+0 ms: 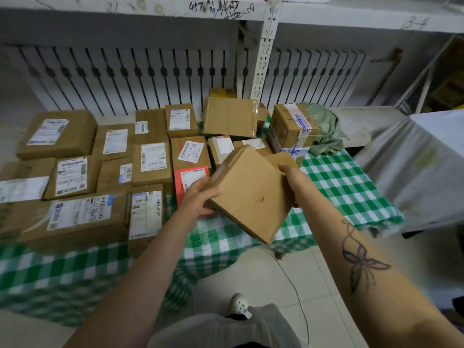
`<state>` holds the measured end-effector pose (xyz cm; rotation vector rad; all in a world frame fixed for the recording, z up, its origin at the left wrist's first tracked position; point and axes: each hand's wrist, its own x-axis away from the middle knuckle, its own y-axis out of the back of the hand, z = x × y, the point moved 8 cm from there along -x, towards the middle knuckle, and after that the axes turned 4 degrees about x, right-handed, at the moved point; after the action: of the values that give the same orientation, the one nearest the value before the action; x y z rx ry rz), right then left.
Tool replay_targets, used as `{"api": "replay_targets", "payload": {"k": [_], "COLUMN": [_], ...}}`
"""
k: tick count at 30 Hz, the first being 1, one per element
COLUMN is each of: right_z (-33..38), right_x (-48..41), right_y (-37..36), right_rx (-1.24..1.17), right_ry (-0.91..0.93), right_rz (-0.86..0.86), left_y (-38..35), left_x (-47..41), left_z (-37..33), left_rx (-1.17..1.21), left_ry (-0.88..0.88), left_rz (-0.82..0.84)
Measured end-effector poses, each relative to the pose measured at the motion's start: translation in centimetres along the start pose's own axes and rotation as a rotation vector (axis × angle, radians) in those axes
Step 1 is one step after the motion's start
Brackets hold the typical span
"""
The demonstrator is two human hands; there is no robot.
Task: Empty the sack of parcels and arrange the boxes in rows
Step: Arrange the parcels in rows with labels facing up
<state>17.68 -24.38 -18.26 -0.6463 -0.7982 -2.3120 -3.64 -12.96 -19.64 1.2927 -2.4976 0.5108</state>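
1. Both forearms reach forward over the near edge of the bench (351, 189), which is covered by a green checked cloth.
2. Left hand (198, 197) grips the left edge of a plain box (251, 197). The thumb is pressed on the top face and the fingers are curled underneath.
3. Right hand (292, 175) holds the far right edge of the same box. Its fingers wrap round behind the edge, so I cannot tell how they are spread.
4. The plain box is held tilted, clear of the cloth, over the middle of the bench. Its near corner is lowest.
5. Labelled boxes (153, 160) lie in rows across the left half of the bench, labels up and touching one another.
6. More boxes sit jumbled at the far middle.
7. A green sack (325, 129) lies crumpled at the far right, against a taped box (291, 124). I cannot tell what it contains.
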Motion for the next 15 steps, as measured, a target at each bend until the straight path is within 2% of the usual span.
{"api": "replay_targets", "payload": {"k": [4,9,15], "right_z": [1.2,2.5,2.2], "right_x": [1.4,2.6,3.9], "right_y": [-2.1,-4.0,-5.9], "right_rx": [-0.015,-0.032,0.018], "right_ry": [-0.03,0.092,0.107], "right_rz": [0.104,0.124,0.284], "left_y": [2.5,3.7,5.9], "left_x": [0.7,1.7,2.4], "left_z": [-0.1,0.3,1.4], "left_rx": [0.099,0.062,-0.021], "left_ry": [-0.008,0.076,0.261], "left_rz": [-0.011,0.058,-0.099]}}
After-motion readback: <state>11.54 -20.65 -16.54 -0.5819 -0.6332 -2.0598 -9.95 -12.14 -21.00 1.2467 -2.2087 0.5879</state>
